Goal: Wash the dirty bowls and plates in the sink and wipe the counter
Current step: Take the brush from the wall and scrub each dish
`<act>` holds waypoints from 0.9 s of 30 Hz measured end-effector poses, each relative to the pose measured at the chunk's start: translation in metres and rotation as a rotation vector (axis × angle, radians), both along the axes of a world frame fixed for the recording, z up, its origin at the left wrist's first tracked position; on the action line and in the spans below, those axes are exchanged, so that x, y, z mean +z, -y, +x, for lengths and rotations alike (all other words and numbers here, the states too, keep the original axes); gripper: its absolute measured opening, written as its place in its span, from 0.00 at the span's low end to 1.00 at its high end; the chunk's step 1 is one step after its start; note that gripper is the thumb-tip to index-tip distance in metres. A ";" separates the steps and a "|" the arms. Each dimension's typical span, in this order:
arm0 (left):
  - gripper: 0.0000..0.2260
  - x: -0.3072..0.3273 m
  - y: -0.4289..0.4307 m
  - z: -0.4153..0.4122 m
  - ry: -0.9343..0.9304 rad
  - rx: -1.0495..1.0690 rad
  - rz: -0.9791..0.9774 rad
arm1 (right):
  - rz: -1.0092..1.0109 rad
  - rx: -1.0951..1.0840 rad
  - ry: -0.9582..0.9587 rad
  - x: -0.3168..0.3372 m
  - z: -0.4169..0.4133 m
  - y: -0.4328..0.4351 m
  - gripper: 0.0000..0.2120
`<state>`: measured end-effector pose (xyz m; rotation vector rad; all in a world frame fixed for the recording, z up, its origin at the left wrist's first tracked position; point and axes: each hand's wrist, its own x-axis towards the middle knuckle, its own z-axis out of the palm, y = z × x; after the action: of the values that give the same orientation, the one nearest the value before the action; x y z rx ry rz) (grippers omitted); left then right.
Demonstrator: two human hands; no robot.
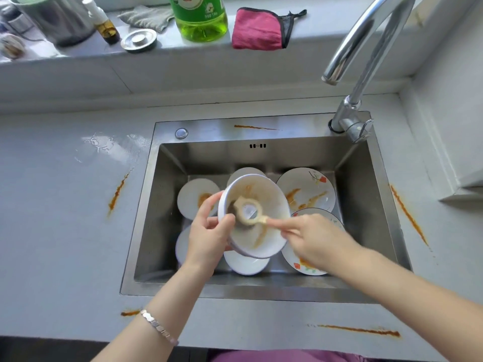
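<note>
**Grey counter (65, 244), steel sink (287, 152)**

Orange streaks (407, 214) mark your counter around the sink. Dirty plates (311, 189) lie across its floor. Above them your left hand (209, 231) grips the stained white bowl (264, 194) by its rim. Your right hand (313, 239) pinches the round brush (248, 211) by its handle, head inside the bowl.

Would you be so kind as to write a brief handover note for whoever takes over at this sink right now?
Left hand grips the tilted bowl by its rim, above the sink. Right hand holds the scrubber, its head inside the bowl. The bowl shows brown smears; stained plates lie in the sink below. Done: nothing visibly finished. Left: finish this bowl, wash the other dishes, wipe the orange streaks off the counter.
</note>
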<state>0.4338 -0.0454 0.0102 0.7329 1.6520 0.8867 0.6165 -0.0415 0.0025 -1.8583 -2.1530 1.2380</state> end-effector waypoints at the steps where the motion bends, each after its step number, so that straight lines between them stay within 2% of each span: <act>1: 0.20 0.002 0.001 -0.003 0.009 0.019 0.013 | 0.028 -0.002 0.067 -0.004 0.008 -0.002 0.19; 3: 0.20 0.003 0.001 -0.007 -0.011 0.038 0.048 | -0.029 -0.003 0.025 -0.004 0.010 0.008 0.18; 6: 0.20 0.001 0.005 -0.003 -0.047 -0.001 0.041 | -0.106 0.019 -0.214 0.008 -0.011 0.028 0.17; 8: 0.20 0.000 0.009 0.002 -0.009 -0.013 0.016 | -0.075 -0.045 -0.171 0.001 -0.008 0.017 0.18; 10: 0.19 0.002 0.009 0.001 0.037 0.022 0.002 | -0.025 -0.055 -0.012 -0.009 0.002 0.012 0.20; 11: 0.20 0.003 0.008 0.000 0.035 0.037 0.006 | -0.046 -0.051 0.003 -0.013 0.004 0.017 0.20; 15: 0.20 0.004 0.009 0.004 0.031 0.006 -0.010 | -0.165 -0.077 -0.290 -0.001 -0.013 0.035 0.18; 17: 0.20 0.005 0.012 0.006 0.070 0.000 -0.028 | -0.122 -0.154 -0.245 -0.006 -0.004 0.020 0.18; 18: 0.20 0.006 0.012 0.005 0.074 0.007 -0.028 | -0.076 -0.168 -0.164 -0.011 0.002 0.017 0.18; 20: 0.19 0.007 0.010 0.002 0.048 0.018 -0.022 | -0.112 -0.127 -0.068 -0.013 0.003 0.025 0.18; 24: 0.20 0.003 0.012 0.003 0.030 -0.029 -0.045 | -0.180 -0.065 -0.306 -0.001 -0.014 0.034 0.18; 27: 0.19 0.005 0.013 0.001 0.055 -0.028 -0.043 | -0.128 -0.143 -0.143 -0.012 0.004 0.016 0.18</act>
<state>0.4344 -0.0581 0.0148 0.6946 1.6038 0.8418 0.6201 -0.0573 -0.0095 -1.8677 -1.8755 1.4588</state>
